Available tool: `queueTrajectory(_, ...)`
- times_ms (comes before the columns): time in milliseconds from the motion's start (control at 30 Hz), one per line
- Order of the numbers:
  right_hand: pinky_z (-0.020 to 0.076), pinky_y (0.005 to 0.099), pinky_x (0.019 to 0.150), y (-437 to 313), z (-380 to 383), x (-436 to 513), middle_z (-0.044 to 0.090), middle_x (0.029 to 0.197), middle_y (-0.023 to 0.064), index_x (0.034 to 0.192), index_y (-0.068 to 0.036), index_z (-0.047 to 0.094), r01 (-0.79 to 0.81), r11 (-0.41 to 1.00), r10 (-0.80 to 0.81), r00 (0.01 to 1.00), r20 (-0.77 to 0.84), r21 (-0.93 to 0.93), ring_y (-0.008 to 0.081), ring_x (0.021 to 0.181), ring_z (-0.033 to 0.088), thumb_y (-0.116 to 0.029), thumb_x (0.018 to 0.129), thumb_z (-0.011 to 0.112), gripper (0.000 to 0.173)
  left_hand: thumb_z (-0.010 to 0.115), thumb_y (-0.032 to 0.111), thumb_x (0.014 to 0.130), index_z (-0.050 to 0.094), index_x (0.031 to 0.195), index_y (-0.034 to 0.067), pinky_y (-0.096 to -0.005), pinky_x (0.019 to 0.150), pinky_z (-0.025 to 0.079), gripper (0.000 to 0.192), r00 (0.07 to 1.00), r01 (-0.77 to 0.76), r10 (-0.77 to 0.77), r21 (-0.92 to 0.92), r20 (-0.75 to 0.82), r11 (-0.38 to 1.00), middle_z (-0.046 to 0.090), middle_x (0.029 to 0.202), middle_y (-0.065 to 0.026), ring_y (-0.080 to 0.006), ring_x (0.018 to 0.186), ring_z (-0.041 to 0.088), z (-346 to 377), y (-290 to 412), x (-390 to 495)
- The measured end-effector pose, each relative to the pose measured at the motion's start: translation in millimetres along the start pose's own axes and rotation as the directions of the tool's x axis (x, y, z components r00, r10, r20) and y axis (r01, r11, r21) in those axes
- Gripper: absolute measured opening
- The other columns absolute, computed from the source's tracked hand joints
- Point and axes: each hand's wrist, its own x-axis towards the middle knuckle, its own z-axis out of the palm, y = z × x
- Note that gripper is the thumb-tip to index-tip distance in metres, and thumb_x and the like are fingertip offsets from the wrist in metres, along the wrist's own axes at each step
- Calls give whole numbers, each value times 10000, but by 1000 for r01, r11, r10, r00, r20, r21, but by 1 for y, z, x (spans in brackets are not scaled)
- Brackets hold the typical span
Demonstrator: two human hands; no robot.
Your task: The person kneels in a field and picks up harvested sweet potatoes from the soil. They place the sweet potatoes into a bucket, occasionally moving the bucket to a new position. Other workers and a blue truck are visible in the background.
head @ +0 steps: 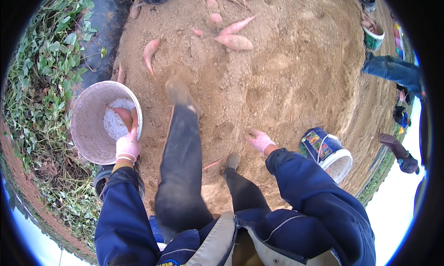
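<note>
My left hand, in a pink glove, is at the near rim of a dirty white bucket. A sweet potato lies inside, and another long one shows at my left fingertips. My right hand, also gloved, hangs over the soil with fingers apart and holds nothing. Ahead of my feet lie a curved sweet potato, a large one, a tapered one and a round one. A thin root lies between my legs.
Green vines and black plastic film border the left side. A blue bucket with a white rim lies tipped at right. Beyond it stands a green bucket of sweet potatoes, near people. A black bucket stands beside my left sleeve.
</note>
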Motion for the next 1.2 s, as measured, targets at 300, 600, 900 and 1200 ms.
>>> queueTrajectory(300,522,484,1017,-127,18,-31,712,1283,197,1270,-107,706,446,858,-10,512,859,-256,403,1181,680,-403,988,546,439,624,161,909,594,1329,90,-495,774,611,427,991,77,-71,-49,117,996,747,1082,-165,-357,930,757,25,0,-7)
queueTrajectory(600,528,471,1004,-141,-13,-33,718,1297,187,1262,-82,726,203,965,108,276,955,-168,363,1189,691,-422,968,588,470,728,192,873,468,1472,85,-519,833,592,662,950,178,-126,-165,285,970,699,1207,-175,-383,1062,715,29,2,-13)
queueTrajectory(900,534,459,991,-126,-81,117,724,1310,176,1255,-57,747,345,874,201,383,901,-342,323,1197,701,-441,948,630,505,690,168,863,554,1380,79,-494,842,592,542,957,227,-187,-170,222,959,713,1175,-128,-362,1048,714,-11,22,-12)
queueTrajectory(1200,541,427,989,-215,-120,282,737,1236,212,1168,-61,768,529,610,-104,791,602,-590,372,1165,700,-383,939,623,421,763,304,819,633,1232,137,-530,873,576,464,965,228,-196,-189,172,955,739,1165,-149,-367,1049,726,-33,27,-11)
